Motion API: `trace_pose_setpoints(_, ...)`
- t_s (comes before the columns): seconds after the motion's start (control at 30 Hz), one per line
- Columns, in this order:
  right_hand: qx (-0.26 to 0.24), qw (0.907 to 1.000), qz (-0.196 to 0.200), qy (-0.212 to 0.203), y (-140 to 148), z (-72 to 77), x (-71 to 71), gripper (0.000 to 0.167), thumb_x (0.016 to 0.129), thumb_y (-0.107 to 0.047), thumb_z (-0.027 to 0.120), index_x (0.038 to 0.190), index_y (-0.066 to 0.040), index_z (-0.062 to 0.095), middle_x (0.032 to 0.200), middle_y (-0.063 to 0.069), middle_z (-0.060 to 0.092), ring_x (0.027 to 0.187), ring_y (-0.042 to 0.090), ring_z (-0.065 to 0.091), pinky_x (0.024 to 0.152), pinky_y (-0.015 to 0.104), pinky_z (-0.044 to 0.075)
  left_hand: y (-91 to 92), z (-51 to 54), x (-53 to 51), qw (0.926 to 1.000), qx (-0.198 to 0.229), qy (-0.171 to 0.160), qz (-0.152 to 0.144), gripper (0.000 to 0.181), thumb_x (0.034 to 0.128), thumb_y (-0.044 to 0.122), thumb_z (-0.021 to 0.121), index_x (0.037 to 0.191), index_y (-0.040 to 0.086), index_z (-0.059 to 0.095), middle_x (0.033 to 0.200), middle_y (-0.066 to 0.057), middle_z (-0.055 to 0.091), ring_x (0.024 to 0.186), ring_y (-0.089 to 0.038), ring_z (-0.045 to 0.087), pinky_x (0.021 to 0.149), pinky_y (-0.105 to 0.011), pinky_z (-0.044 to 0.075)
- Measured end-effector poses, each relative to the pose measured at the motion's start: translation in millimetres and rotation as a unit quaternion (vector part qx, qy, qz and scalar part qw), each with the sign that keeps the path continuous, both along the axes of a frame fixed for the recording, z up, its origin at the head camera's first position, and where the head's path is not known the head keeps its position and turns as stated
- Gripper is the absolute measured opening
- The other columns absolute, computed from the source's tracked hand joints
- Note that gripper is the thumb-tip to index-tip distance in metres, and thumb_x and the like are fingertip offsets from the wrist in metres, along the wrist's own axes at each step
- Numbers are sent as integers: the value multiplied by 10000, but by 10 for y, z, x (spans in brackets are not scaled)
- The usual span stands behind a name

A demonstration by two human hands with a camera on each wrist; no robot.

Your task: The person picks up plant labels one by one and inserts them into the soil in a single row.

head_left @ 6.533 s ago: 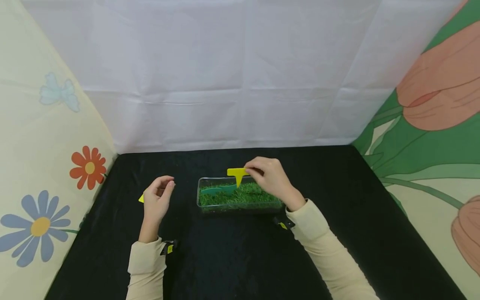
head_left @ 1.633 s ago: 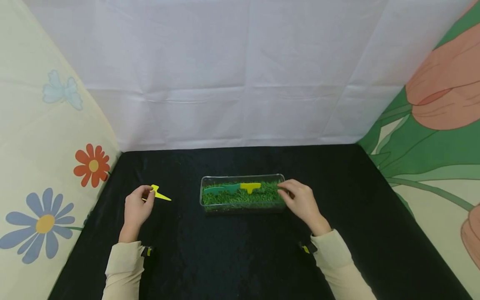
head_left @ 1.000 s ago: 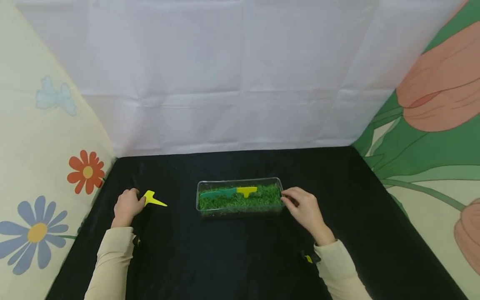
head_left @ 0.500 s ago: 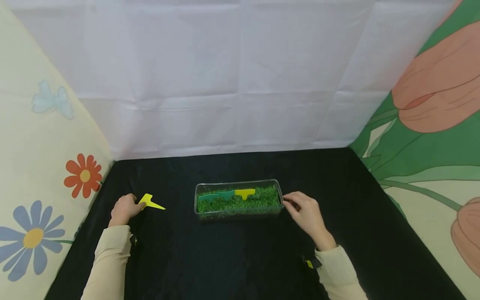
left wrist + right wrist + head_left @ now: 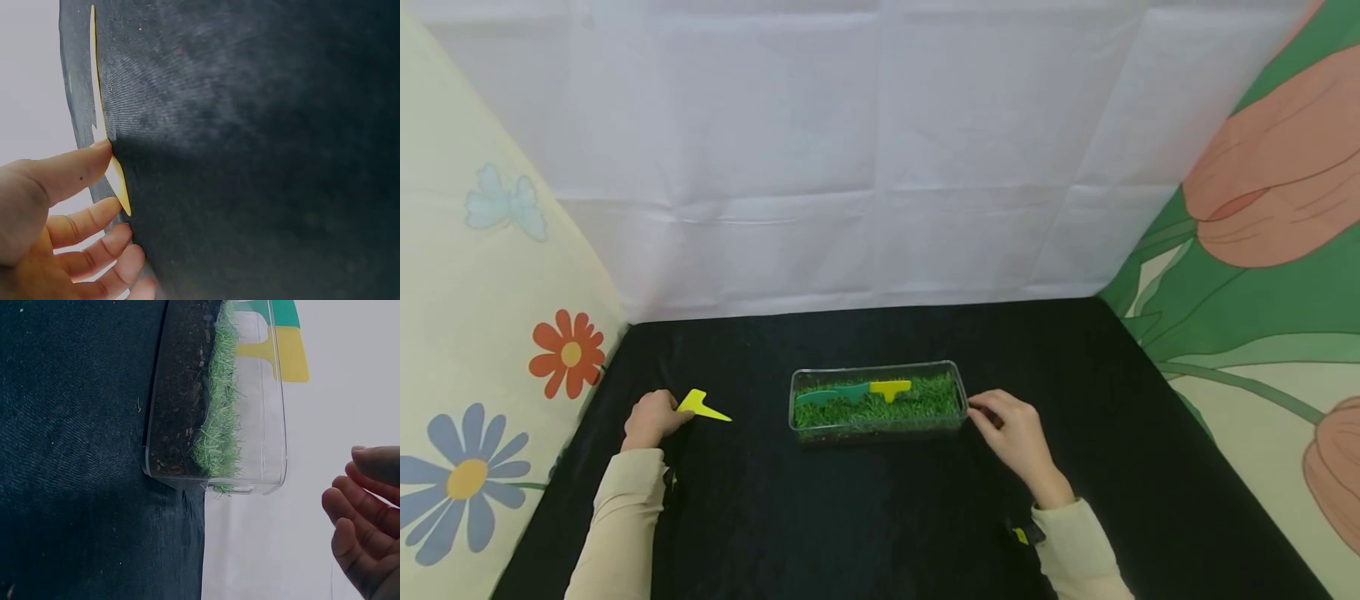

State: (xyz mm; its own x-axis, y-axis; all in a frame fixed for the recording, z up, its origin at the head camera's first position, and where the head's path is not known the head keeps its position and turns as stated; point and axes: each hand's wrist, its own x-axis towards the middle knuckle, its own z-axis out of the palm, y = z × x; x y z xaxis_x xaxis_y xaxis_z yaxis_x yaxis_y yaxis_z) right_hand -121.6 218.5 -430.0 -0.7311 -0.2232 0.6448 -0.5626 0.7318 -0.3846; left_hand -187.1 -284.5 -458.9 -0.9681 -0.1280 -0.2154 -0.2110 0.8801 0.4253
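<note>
A yellow T-shaped plant label (image 5: 703, 406) lies on the black cloth at the left. My left hand (image 5: 653, 418) is down at its wide end. In the left wrist view, the thumb (image 5: 81, 172) crosses the label and the index fingertip meets its end. My right hand (image 5: 1011, 425) hovers by the right end of a clear plastic box (image 5: 880, 433) of grass and soil. Its fingers (image 5: 359, 500) are loosely curled, hold nothing and stand apart from the box. Another yellow label (image 5: 891, 388) stands upright in the grass (image 5: 925, 400).
Green plant labels (image 5: 835, 393) stand in the grass left of the yellow one, overlapping in a row. The box sits near the middle of the black cloth (image 5: 820, 517). A white sheet (image 5: 880, 167) hangs behind, with flower-printed panels (image 5: 1270, 358) at both sides.
The yellow label that my right hand held above the box now stands in the grass. That hand has withdrawn rightward. My left hand has come down leftward onto the label on the cloth.
</note>
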Motion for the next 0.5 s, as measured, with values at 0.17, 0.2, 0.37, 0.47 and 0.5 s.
trace_pose_setpoints(0.17,-3,10000,-10,-31,5,-12,16,147,693,19,745,818,-31,685,756,25,625,559,22,484,475,209,425,14,-1,-8,9998,112,-107,85,256,797,162,655,629,6,542,578,-57,411,541,-210,447,492,-301,350)
trace_pose_setpoints(0.2,0,10000,-9,-33,7,-16,18,148,692,19,745,818,-30,685,756,27,626,561,21,485,475,210,426,18,1,-7,9997,135,-134,118,245,796,157,656,642,0,550,588,-64,421,549,-215,451,497,-306,355)
trace_pose_setpoints(0.37,-11,10000,14,-10,21,-41,21,152,688,26,745,817,-24,684,759,36,627,564,27,490,476,213,429,27,7,-12,9996,159,-165,187,241,794,153,663,651,-11,560,601,-74,435,563,-223,456,503,-311,362)
trace_pose_setpoints(0.47,-23,10000,28,-16,30,-55,18,153,689,25,744,821,-26,685,765,39,630,564,37,495,477,216,432,22,12,-17,9996,174,-144,196,243,794,153,665,656,-16,559,600,-73,430,566,-223,452,506,-312,357)
trace_pose_setpoints(0.5,-28,10000,26,-24,34,-59,18,155,689,24,745,823,-28,686,769,40,631,564,38,496,478,216,432,20,11,-19,9995,176,-148,199,241,794,152,666,662,-19,560,601,-73,431,568,-224,452,507,-313,357)
